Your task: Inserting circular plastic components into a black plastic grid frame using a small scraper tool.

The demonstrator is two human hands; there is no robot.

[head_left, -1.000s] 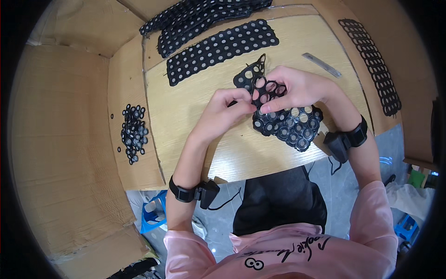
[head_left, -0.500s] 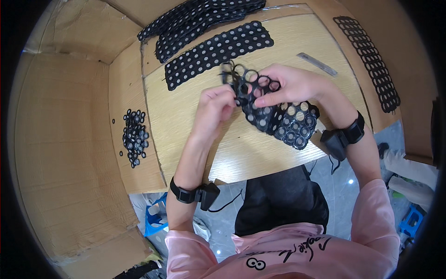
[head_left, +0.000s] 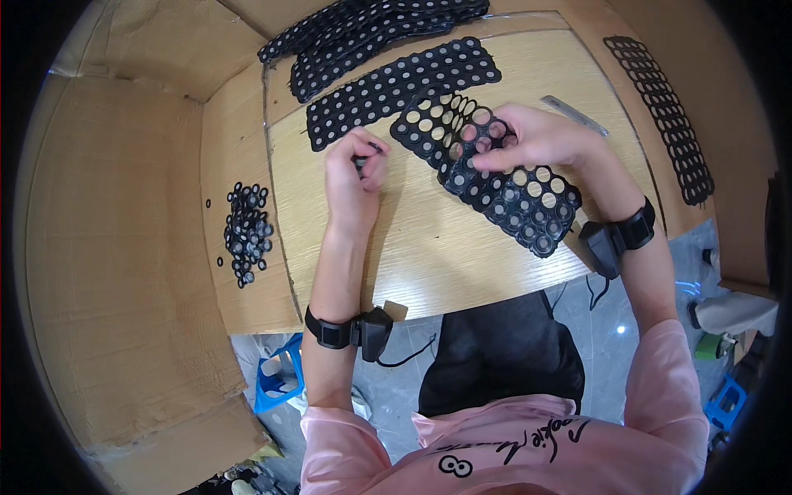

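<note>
Seen from above, a black perforated grid panel [head_left: 495, 177] lies slantwise on the pale wooden tabletop [head_left: 429, 247], its far end pinched under the curled fingers of the person's right hand [head_left: 528, 140]. To that hand's left, well apart from it, the left hand [head_left: 355, 169] is closed around a small dark piece [head_left: 369, 148], too small to make out further. Just beyond the left hand's knuckles lies a longer black panel with light-filled holes [head_left: 396, 87], and farther off again a stack of similar black panels [head_left: 363, 29] rests at the table's far edge. Beyond the right hand sits a thin grey metal strip [head_left: 575, 115]; farther out to the right, a narrow black lattice strip [head_left: 660, 115] lies on brown cardboard [head_left: 115, 206]. Well out to the left of the left hand, a heap of small black rings [head_left: 246, 231] sits on the cardboard. Both wrists carry black bands. Below the left forearm, a blue plastic stool [head_left: 276, 379] stands on the grey floor.
</note>
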